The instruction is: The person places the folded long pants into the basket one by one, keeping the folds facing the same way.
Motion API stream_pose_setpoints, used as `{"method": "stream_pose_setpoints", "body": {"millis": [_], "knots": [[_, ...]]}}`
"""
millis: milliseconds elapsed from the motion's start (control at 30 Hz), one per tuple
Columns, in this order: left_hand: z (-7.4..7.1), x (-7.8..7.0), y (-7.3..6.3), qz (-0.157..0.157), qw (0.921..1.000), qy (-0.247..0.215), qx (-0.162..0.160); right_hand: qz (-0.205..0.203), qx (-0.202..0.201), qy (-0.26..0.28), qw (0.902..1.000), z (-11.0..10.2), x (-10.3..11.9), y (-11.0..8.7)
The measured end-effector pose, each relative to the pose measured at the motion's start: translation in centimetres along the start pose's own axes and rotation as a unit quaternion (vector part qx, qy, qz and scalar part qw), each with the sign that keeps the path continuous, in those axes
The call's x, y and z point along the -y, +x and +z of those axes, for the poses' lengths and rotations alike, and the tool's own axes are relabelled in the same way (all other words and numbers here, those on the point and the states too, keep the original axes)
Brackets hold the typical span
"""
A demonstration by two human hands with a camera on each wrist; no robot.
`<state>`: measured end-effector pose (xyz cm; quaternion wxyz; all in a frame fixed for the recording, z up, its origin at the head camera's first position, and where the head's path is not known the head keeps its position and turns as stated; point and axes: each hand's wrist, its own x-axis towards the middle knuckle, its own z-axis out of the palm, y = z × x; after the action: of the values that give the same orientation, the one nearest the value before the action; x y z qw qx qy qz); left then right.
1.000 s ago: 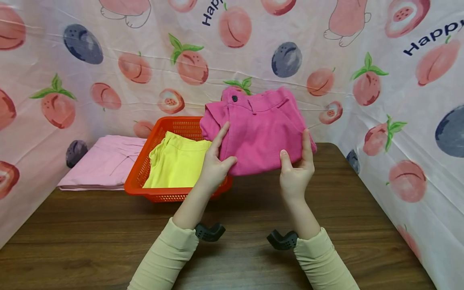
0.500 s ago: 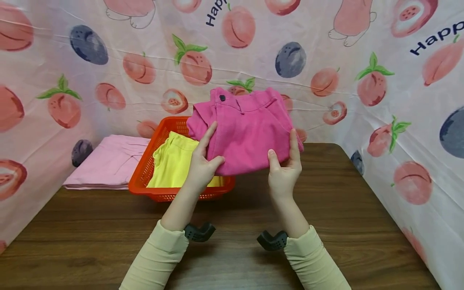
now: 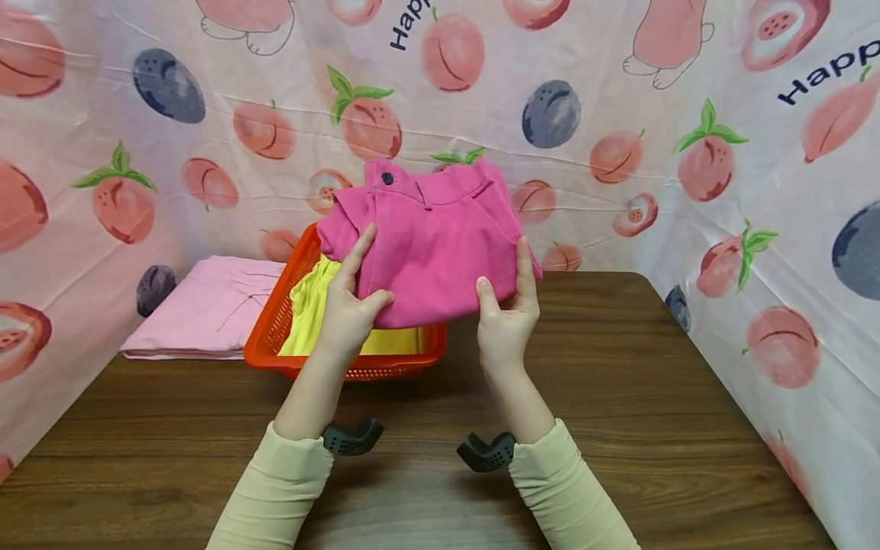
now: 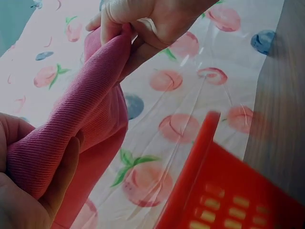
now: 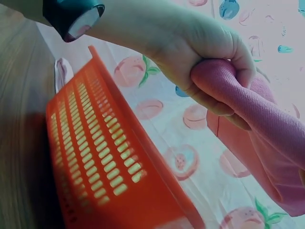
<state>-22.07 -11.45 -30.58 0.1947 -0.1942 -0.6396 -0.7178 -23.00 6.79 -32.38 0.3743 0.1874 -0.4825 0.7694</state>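
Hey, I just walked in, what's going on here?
A person is holding a folded hot pink garment in the air, gripping its lower part with the left hand and the right hand. From the head view it hides part of an orange basket, which sits on a wooden table with a yellow garment inside. A folded light pink cloth lies to the left of the basket. The hot pink one hasn't been set down.

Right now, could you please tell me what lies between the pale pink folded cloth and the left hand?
In the head view, part of the orange basket, with yellow cloth inside, shows between the pale pink folded cloth and the left hand.
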Motion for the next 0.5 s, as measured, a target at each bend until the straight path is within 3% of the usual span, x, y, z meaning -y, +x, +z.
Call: {"method": "stream_pose_setpoints", "body": {"millis": [500], "knots": [[-3.8, -0.4, -0.7, -0.016, 0.9996, 0.022, -0.012, 0.047, 0.022, 0.005, 0.9986, 2.6, -1.8, -1.9]]}}
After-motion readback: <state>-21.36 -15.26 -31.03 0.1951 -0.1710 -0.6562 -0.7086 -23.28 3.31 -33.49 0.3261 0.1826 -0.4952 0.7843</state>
